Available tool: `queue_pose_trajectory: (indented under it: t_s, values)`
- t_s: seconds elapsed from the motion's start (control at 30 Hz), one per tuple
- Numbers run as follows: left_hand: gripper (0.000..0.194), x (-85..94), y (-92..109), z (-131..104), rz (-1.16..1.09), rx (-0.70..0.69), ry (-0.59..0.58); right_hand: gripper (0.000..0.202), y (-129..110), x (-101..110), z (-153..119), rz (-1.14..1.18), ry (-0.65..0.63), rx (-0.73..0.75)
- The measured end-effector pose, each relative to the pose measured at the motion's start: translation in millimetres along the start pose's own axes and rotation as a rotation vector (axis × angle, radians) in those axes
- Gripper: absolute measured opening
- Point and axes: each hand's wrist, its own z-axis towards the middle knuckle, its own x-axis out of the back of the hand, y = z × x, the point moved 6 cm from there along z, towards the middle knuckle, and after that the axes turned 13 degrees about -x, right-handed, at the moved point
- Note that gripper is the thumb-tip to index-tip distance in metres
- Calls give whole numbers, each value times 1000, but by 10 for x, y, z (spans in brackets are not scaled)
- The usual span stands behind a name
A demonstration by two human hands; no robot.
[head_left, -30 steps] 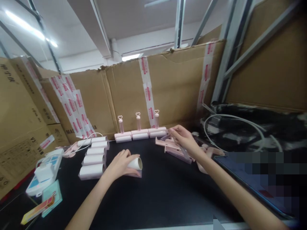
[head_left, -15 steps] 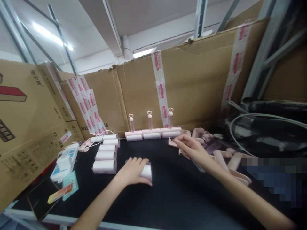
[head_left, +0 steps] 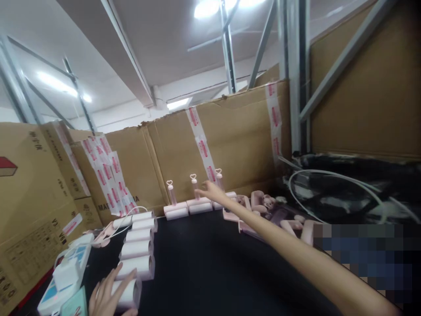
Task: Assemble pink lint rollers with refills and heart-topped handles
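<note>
My left hand (head_left: 110, 292) lies over a white lint roll (head_left: 126, 293) in a translucent pinkish cover, fingers bent round it, at the near end of a column of similar rolls (head_left: 137, 250). Towards the back, three pink lint rollers (head_left: 199, 205) stand in a line against the cardboard, their handles upright with heart-shaped loops. My right hand (head_left: 212, 193) reaches across in front of the right one. Its fingers stretch out towards the middle handle (head_left: 194, 186), thumb and forefinger apart; whether they touch it I cannot tell.
Loose pink plastic parts (head_left: 258, 202) lie in a heap at the right, beside a black plastic bag (head_left: 342, 193) and a looped white cable (head_left: 292, 177). A white power strip (head_left: 49, 292) and a teal card (head_left: 74, 303) are at the left. Cardboard (head_left: 243, 136) walls the back.
My left hand has carried the lint roll left to the near end of the column. My right hand has moved from the pink parts to the standing handles. The view has turned right and up.
</note>
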Motion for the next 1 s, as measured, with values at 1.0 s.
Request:
queue_pose_trajectory:
  t_s: [1.0]
  values:
    - [26,-62,1691,1362,-1515,-223,138,15,440,-133,-1664,872,-302,110]
